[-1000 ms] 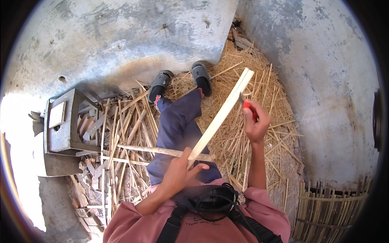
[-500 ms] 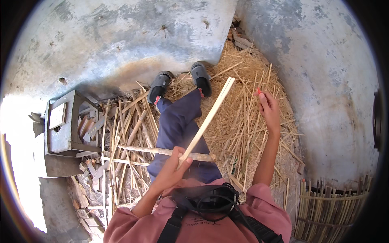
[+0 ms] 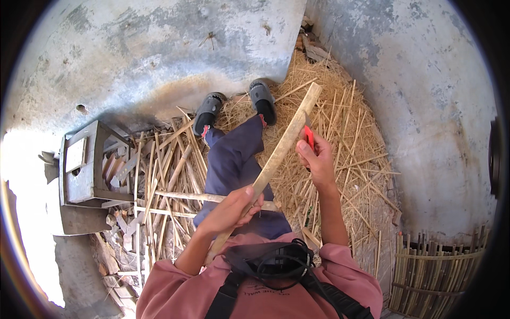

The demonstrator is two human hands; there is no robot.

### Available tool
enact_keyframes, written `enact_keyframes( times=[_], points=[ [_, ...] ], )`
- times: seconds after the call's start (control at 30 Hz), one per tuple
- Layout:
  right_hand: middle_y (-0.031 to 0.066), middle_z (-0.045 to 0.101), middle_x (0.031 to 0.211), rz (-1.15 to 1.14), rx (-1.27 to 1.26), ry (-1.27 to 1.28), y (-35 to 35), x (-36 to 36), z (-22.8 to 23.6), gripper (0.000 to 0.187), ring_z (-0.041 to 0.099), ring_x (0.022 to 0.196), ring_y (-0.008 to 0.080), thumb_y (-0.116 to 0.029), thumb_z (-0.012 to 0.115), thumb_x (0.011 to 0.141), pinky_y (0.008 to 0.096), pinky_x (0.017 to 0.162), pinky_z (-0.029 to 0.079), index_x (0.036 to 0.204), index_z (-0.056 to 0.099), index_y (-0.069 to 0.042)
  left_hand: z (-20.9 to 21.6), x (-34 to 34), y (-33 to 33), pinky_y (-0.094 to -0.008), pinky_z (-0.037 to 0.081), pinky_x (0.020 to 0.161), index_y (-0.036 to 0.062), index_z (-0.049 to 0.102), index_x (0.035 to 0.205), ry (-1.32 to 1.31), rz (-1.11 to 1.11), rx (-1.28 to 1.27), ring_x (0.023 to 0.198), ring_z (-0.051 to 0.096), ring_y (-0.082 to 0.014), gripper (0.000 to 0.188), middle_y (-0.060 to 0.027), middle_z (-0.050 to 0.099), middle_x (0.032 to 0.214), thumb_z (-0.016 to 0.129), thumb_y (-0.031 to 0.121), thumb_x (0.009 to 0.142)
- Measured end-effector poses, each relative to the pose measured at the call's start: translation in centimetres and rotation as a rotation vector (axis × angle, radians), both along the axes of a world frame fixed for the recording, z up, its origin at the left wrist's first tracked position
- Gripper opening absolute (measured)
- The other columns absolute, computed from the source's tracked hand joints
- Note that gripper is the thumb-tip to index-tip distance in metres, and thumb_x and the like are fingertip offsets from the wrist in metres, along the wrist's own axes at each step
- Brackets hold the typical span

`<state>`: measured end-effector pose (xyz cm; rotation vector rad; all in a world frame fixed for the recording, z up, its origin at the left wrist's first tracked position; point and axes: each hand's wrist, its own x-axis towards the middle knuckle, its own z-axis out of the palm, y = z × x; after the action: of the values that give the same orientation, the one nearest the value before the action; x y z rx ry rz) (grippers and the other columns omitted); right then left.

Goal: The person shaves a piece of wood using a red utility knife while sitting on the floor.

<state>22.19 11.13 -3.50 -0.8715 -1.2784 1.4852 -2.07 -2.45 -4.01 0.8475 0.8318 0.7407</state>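
Note:
My left hand [image 3: 234,208] is closed around a long flat bamboo strip [image 3: 287,135], gripping it near its lower part. The strip slants up and to the right over my legs, its lower end close to my shirt. In my right hand [image 3: 319,162] is a knife with a red handle [image 3: 308,136]. Its short grey blade points up beside the strip's right edge; I cannot tell whether it touches. A rough stick [image 3: 186,196] lies across my thighs under my left hand.
Loose shavings [image 3: 313,74] and thin bamboo sticks [image 3: 164,159] cover the ground around my feet. At the left stands a worn wooden box frame [image 3: 95,165]. A round fence of upright bamboo strips [image 3: 430,282] is at the lower right. Weathered walls [image 3: 404,106] enclose the place.
The bamboo strip has turned to show its broad face, and its lower end now reaches below my left hand. My right hand has brought the knife left, up to the strip.

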Motion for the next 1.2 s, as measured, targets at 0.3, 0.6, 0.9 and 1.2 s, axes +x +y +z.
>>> enact_keyframes(
  times=[0.3,0.6,0.9,1.2],
  points=[
    [-0.0046,0.055,0.077,-0.128,-0.002,0.043,0.6,0.1,0.8,0.022,0.043,0.058,0.0033,-0.018,0.072,0.102,0.0233,0.052,0.031,0.116,0.070,-0.001,1.8,0.1,-0.1,-0.0208,0.035,0.048,0.0044,0.056,0.131,0.103,0.023,0.070,0.058,0.046,-0.0038,0.027,0.0019,0.053,0.088,0.062,0.021,0.111],
    [0.0055,0.071,0.087,-0.136,0.349,-0.342,-3.2,-0.8,-1.1,0.027,0.061,0.068,0.0116,-0.021,0.071,0.102,0.0285,0.060,0.047,0.119,0.071,0.000,2.5,1.5,0.2,-0.0241,0.040,0.065,0.0035,0.057,0.136,0.456,0.295,0.379,0.073,0.046,-0.0042,0.037,0.0057,0.050,0.083,0.070,0.021,0.106],
    [0.0118,0.072,0.085,-0.058,0.775,-0.630,-6.3,-3.0,-0.5,0.031,0.071,0.066,0.0298,-0.029,0.080,0.094,0.0382,0.057,0.054,0.111,0.074,-0.004,2.6,2.1,0.8,-0.0236,0.050,0.084,-0.0003,0.055,0.139,0.425,0.374,0.357,0.095,0.060,-0.0061,0.041,-0.0014,0.067,0.107,0.072,0.015,0.105],
    [0.0109,0.071,0.082,-0.094,0.807,-0.634,-6.5,-3.2,-0.6,0.034,0.070,0.063,0.0295,-0.030,0.082,0.091,0.0380,0.055,0.053,0.111,0.075,-0.004,1.9,3.0,0.6,-0.0270,0.053,0.096,-0.0007,0.050,0.146,0.212,0.492,0.372,0.111,0.065,-0.0101,0.056,-0.0056,0.070,0.117,0.079,0.007,0.098]
  ],
)
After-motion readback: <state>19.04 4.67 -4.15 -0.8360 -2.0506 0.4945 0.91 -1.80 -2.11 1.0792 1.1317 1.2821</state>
